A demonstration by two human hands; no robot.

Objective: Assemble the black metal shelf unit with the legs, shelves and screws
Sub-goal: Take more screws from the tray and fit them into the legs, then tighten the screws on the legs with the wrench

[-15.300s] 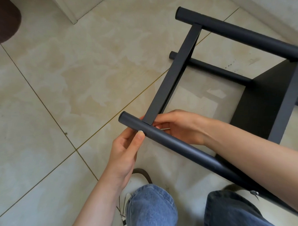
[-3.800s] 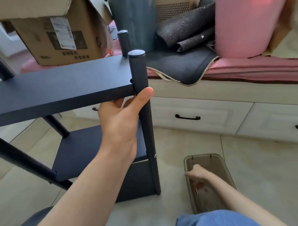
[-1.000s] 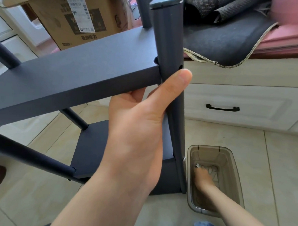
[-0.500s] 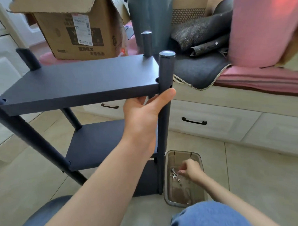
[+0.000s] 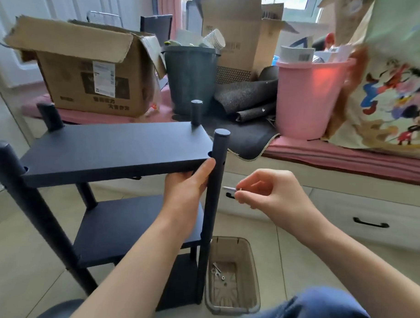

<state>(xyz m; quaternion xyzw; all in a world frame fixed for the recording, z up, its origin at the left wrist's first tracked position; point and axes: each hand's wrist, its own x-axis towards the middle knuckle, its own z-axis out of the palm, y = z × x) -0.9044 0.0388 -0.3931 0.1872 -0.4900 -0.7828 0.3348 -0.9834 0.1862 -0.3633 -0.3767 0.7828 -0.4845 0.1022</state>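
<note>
Your right hand (image 5: 269,194) pinches a small silver metal screw (image 5: 229,188) between thumb and forefinger, its long axis level and its tip aimed toward nine o'clock. The side hole (image 5: 224,163) in the upright round black metal leg (image 5: 215,182) lies toward eleven o'clock from that tip, near but apart. Your left hand (image 5: 189,182) cups under the flat black metal top shelf (image 5: 114,146), thumb pressed at the corner beside the leg. I judge the right hand the nearer one for driving the screw in.

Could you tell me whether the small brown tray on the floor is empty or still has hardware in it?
Not empty: the tray holds a few small metal pieces on its bottom, beside the leg.
</note>
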